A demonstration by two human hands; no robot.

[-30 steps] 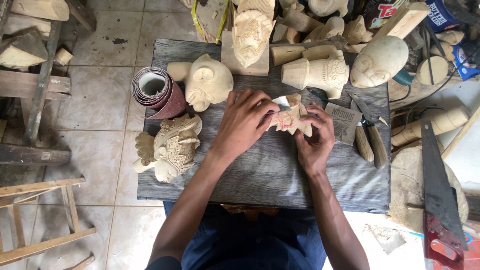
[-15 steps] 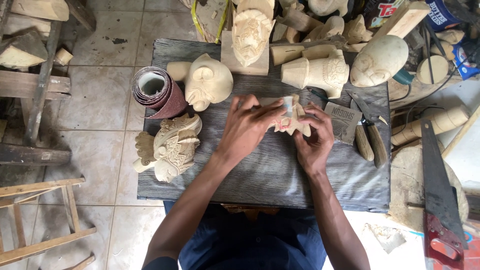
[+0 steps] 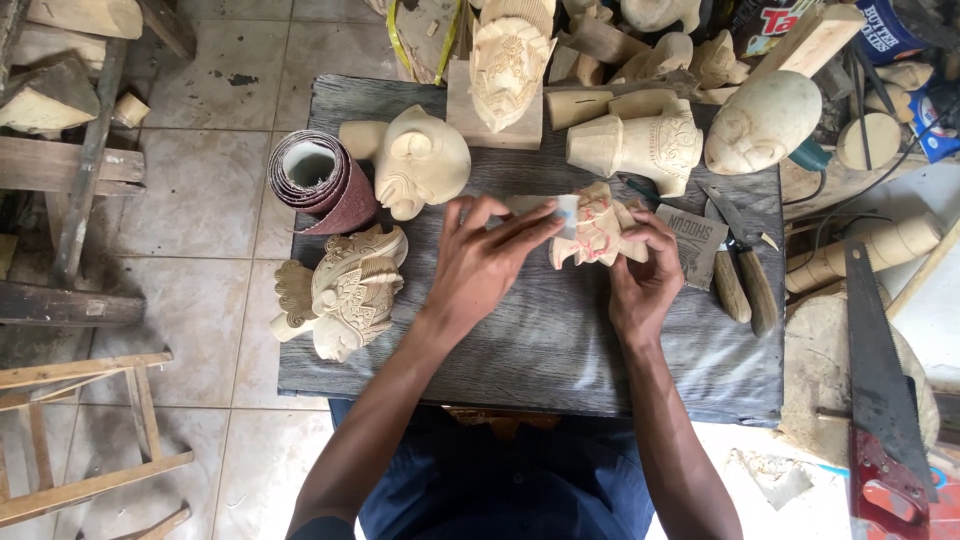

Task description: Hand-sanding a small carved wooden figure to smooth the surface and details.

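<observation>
**Small carving held over the grey tabletop**

The right hand [image 3: 640,285] holds a small pale wooden carving [image 3: 597,228] just above the middle of the dark grey tabletop [image 3: 540,350], its fingers curled around the piece's right and lower edges. The carving is light, unpainted wood with a lobed, jagged outline; thin reddish lines run across its face, and they look like drawn marks, though the view is too coarse to be sure. The left hand [image 3: 480,265] reaches in from the left, its fingers stretched out narrow and flat, pressing a small pale strip, perhaps sandpaper [image 3: 566,212], against the carving's left edge.

Around the hands lie other pieces. A roll of reddish-brown sandpaper [image 3: 318,182] lies at the tabletop's left edge, just beside a rounded head carving [image 3: 420,160]. Below it an ornate crested carving [image 3: 345,290] overhangs the left side. A cup-shaped carving [image 3: 640,145] stands behind the hands, and an egg-shaped face carving [image 3: 762,120] lies to its right. Two wood-handled knives [image 3: 740,270] lie near the right hand. A handsaw [image 3: 880,400] rests well apart at the far right.
</observation>
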